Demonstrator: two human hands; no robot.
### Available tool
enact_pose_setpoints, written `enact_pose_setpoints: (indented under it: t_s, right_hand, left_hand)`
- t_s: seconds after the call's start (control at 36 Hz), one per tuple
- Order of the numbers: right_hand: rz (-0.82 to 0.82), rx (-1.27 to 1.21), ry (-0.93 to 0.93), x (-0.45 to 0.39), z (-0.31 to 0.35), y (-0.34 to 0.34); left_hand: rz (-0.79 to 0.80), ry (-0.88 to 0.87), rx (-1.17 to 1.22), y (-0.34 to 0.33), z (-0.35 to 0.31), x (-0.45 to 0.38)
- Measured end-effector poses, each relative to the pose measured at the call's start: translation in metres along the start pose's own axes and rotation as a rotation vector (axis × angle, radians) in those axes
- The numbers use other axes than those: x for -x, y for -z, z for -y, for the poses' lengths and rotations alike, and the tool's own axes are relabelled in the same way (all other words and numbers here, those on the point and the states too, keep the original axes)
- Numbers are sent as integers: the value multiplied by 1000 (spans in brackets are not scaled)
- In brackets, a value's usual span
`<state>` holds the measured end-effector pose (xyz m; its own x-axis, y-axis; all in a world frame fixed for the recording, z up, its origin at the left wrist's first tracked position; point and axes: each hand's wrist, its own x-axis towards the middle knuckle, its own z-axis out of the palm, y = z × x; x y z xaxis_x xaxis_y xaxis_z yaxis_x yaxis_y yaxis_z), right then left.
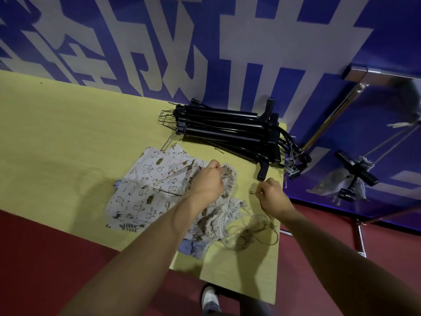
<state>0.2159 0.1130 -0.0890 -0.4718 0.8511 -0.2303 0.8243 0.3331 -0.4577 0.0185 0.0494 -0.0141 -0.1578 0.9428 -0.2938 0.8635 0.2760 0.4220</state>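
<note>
Yellow desk (68, 133) carries printed garment (148, 190) near its right edge. Grip of left hand (208, 181) bunches waistband (229, 176), likely steadying channel opening. Grip of right hand (272, 196) pinches cord tip (252, 193), aimed at waistband, probably for threading; slack cord (250, 231) coiled alongside.

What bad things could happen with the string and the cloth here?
1. The string lies in a tangled heap on the table, so it might knot when pulled.
2. The right hand only pinches the small metal tip, which could slip out.
3. The left hand grips the bunched printed cloth, and the string sits close to the table's edge, so loops may slide off.
</note>
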Motion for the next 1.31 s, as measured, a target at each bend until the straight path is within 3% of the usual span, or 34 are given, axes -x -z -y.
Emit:
enact_pose_setpoints:
  t_s: [0.11, 0.25, 0.36, 0.5, 0.64, 0.86, 1.06, 1.19, 1.31]
  right_hand:
    - [-6, 135, 52, -1, 5, 1]
    - [-207, -157, 57, -3, 43, 18]
    - [-280, -247, 212, -4, 83, 35]
    - [-289, -137, 366, -6, 115, 39]
    - [-342, -7, 273, -7, 132, 35]
    - [-155, -222, 310, -2, 161, 65]
    - [-102, -165, 379, -3, 183, 88]
    - [-164, -102, 429, -5, 194, 100]
    - [-223, -219, 377, -7, 205, 103]
  left_hand:
    - [15, -50, 5, 5, 4, 3]
    - [84, -135, 22, 20, 14, 5]
    - [43, -125, 0, 35, 18, 10]
    - [-39, -97, 30, 51, 18, 16]
    - [-70, -116, 105, 70, 20, 25]
    - [-186, -115, 0, 112, 26, 37]
    - [-363, -37, -2, 127, 26, 47]
    - [-499, -24, -235, 133, 25, 55]
    - [-530, 8, -447, 142, 22, 59]
